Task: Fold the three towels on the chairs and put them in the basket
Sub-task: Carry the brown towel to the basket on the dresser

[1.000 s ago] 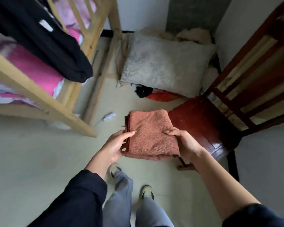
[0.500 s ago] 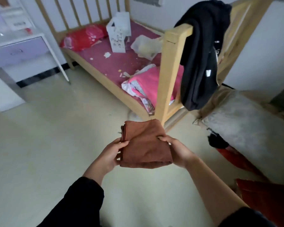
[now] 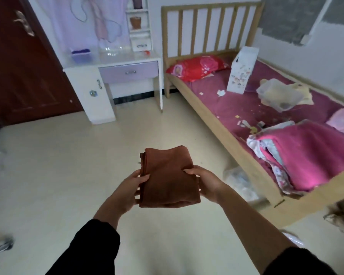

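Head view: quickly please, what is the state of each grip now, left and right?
Left grip: holds the folded towel, thumb on top.
Right grip: holds the same towel, thumb on top.

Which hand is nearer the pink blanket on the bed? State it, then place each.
Right. The right hand grips the brown towel on the side toward the pink blanket; the left hand grips its far side.
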A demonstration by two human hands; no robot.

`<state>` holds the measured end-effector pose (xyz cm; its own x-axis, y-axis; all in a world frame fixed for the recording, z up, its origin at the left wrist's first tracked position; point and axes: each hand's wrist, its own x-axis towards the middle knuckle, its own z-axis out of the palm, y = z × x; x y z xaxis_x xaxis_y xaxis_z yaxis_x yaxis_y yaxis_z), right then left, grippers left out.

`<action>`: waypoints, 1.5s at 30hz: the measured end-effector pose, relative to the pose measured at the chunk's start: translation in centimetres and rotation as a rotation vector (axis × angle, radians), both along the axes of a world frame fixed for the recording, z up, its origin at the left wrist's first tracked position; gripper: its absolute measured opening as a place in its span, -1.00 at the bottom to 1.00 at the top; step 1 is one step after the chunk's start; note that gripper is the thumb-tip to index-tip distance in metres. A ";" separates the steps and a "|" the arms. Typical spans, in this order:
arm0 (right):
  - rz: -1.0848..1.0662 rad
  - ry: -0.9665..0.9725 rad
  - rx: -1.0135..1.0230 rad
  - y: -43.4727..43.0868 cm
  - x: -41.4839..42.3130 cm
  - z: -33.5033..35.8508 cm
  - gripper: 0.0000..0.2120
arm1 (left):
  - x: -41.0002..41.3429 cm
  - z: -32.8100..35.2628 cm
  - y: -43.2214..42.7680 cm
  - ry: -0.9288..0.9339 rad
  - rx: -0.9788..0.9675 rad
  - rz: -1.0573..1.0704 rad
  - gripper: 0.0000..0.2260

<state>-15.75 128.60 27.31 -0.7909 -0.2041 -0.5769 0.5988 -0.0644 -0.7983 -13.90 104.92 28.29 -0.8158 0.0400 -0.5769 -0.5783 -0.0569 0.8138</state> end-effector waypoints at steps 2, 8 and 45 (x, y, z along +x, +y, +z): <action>0.051 0.021 0.030 -3.5 -3.9 1.0 -0.68 | -2.6 0.4 -3.2 0.014 0.021 0.040 -0.72; 0.144 0.065 0.064 -11.9 -16.5 2.0 -0.67 | -12.1 0.8 -10.9 0.055 0.037 0.142 -0.69; 0.176 0.146 0.119 -63.4 -97.7 5.8 -0.51 | -90.5 6.7 -61.5 0.111 -0.136 0.154 -0.69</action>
<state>-113.49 65.23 33.08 -0.8260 -0.2835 -0.4873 0.4704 0.1296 -0.8729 -104.40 43.39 34.99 -0.8649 -0.1615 -0.4753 -0.4782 -0.0232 0.8780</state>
